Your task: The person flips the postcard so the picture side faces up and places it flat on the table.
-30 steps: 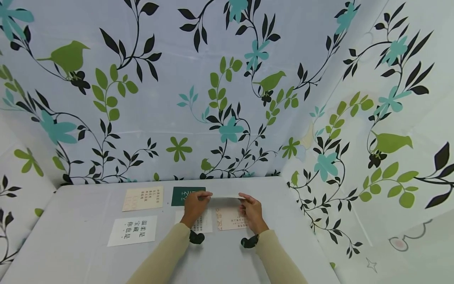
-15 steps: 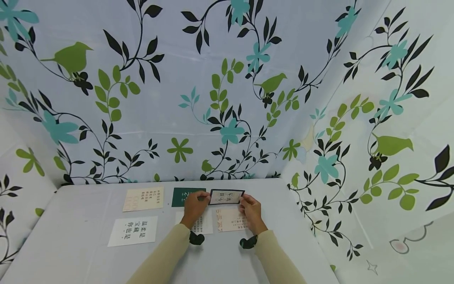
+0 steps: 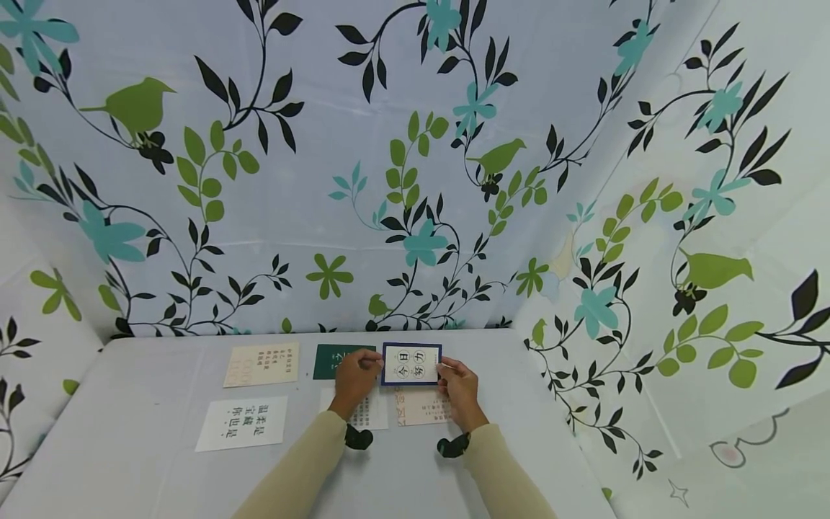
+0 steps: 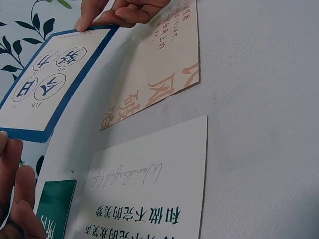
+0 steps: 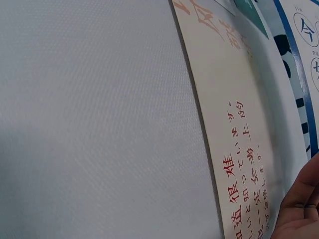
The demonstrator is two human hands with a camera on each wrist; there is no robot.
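Both hands hold up a blue-bordered card with four circled characters, tilted so its face shows. My left hand pinches its left edge, and my right hand pinches the right edge. In the left wrist view, the raised card stands apart from the table. Below it lies a cream card with orange and red writing, partly covered by the right hand. A white card with green text lies under the left hand. Just behind that hand is a dark green card, partly hidden.
On the left of the white table lie a cream card with lines of text and, nearer, a white card with large black characters. A patterned curtain rises behind the table's far edge and along the right.
The held card has turned from almost edge-on to showing its full face. Both hands stay in nearly the same place, and the cards on the table have not moved.
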